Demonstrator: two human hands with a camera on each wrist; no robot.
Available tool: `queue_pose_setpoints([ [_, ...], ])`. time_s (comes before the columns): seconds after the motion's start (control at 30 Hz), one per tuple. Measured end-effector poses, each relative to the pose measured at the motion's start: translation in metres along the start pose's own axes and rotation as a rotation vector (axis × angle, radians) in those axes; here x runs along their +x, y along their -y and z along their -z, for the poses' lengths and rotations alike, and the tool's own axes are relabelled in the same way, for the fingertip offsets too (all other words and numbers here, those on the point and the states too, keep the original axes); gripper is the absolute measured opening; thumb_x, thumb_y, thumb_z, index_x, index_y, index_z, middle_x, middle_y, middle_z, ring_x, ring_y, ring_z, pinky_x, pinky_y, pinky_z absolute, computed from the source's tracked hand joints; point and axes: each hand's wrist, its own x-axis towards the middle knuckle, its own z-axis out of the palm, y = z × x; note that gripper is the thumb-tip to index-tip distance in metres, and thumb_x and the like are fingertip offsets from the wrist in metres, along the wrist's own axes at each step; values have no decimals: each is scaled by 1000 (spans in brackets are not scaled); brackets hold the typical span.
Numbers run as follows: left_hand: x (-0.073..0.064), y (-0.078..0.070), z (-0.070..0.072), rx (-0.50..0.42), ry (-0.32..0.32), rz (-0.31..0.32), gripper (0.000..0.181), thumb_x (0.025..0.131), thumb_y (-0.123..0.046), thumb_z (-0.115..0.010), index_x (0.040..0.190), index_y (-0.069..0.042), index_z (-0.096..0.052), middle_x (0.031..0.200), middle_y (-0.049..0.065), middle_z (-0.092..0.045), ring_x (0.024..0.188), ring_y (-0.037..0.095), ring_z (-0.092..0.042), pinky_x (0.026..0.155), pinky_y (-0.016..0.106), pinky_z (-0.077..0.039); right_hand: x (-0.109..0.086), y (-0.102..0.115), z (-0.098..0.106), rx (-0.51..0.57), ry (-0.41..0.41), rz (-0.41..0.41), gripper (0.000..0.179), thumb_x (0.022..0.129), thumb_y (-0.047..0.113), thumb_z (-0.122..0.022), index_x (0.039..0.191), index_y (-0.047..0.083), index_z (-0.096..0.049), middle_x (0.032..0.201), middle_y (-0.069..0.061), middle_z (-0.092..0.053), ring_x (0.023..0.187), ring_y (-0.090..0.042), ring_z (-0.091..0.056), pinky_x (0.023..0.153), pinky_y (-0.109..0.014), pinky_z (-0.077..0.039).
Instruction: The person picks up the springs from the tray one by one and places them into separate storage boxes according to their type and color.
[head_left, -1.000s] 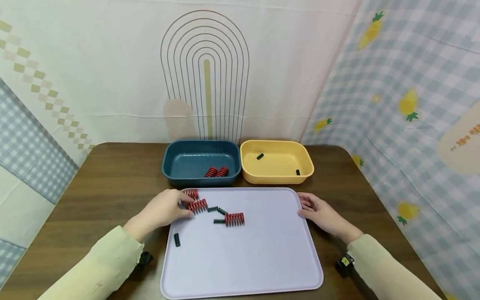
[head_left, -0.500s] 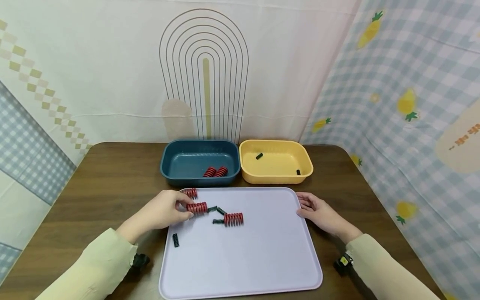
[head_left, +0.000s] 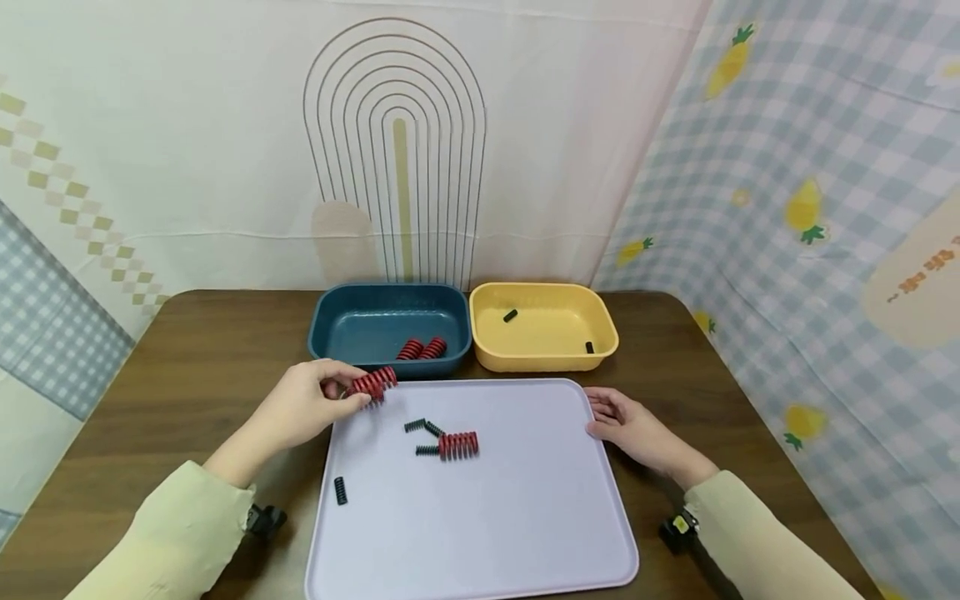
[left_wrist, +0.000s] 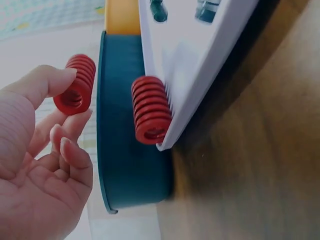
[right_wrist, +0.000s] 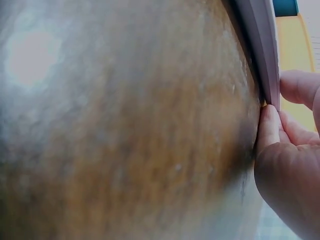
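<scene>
In the head view my left hand (head_left: 296, 406) pinches a red coil spring (head_left: 380, 380) between thumb and fingers, lifted above the tray's far left corner. The left wrist view shows this held spring (left_wrist: 81, 75) apart from a second red spring (left_wrist: 151, 106), which lies at the tray's corner. A third red spring (head_left: 459, 445) lies farther in on the pale lilac tray (head_left: 525, 517), touching or close to small dark green springs (head_left: 427, 450). Another dark green spring (head_left: 341, 490) lies near the left rim. My right hand (head_left: 637, 429) grips the tray's right rim, thumb above and fingers below.
Behind the tray stand a dark blue bin (head_left: 360, 327) with two red springs (head_left: 422, 348) and a yellow bin (head_left: 540, 364) with two dark green springs (head_left: 511, 316). They stand side by side on the brown wooden table (head_left: 217, 350). A fabric backdrop (head_left: 555, 150) hangs behind.
My left hand has raised the red spring off the tray and carried it back and slightly left, toward the blue bin. The right hand stays at the tray rim. The head view has shifted slightly.
</scene>
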Motion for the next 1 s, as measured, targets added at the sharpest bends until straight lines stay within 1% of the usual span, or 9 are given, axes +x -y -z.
queue_pose_setpoints([
  [0.13, 6, 1, 3, 20, -72, 50, 27, 83, -30, -77, 105, -15, -73, 75, 1, -58, 64, 19, -46, 50, 28, -38, 0, 2, -1, 5, 4, -2, 57, 96, 18, -63, 146, 10, -38, 145, -11, -43, 131, -27, -43, 99, -33, -43],
  [0.27, 11, 1, 3, 46, -107, 84, 30, 85, -34, -75, 107, -14, -72, 74, 3, -56, 62, 19, -45, 48, 29, -37, 0, 5, -1, 9, -3, -16, 56, 95, 17, -63, 145, 11, -39, 145, -10, -43, 130, -26, -43, 99, -34, -42],
  [0.43, 12, -1, 1, 72, -128, 86, 30, 85, -33, -74, 107, -13, -72, 74, 3, -54, 64, 19, -46, 48, 30, -38, -1, 5, 0, 8, 5, 0, 56, 95, 15, -63, 145, 10, -38, 146, -10, -42, 131, -27, -43, 99, -35, -42],
  [0.53, 16, -1, 0, 76, -145, 76, 29, 86, -32, -74, 108, -12, -72, 75, 4, -55, 65, 19, -46, 49, 31, -39, -2, 4, 0, 13, 4, 5, 56, 95, 15, -63, 145, 10, -38, 145, -10, -42, 131, -27, -43, 99, -33, -43],
  [0.67, 24, 0, -1, 85, -159, 70, 30, 86, -31, -73, 109, -11, -71, 77, 4, -56, 66, 19, -47, 50, 32, -40, -3, 2, 1, 13, -6, 0, 56, 95, 15, -64, 145, 10, -38, 144, -10, -43, 130, -26, -43, 98, -31, -43],
  [0.83, 37, 4, -3, 98, -163, 66, 30, 88, -28, -71, 111, -8, -70, 85, 8, -59, 68, 20, -49, 53, 34, -42, -3, 3, 1, 3, -8, 11, 56, 95, 16, -63, 145, 9, -38, 145, -11, -43, 130, -27, -43, 99, -34, -43],
  [1.0, 49, 8, -2, 107, -149, 97, 30, 89, -25, -69, 112, -6, -68, 96, 14, -62, 72, 22, -52, 59, 35, -46, -2, 1, -2, 9, -2, 10, 56, 96, 16, -62, 145, 8, -37, 145, -13, -42, 131, -28, -43, 101, -37, -41],
])
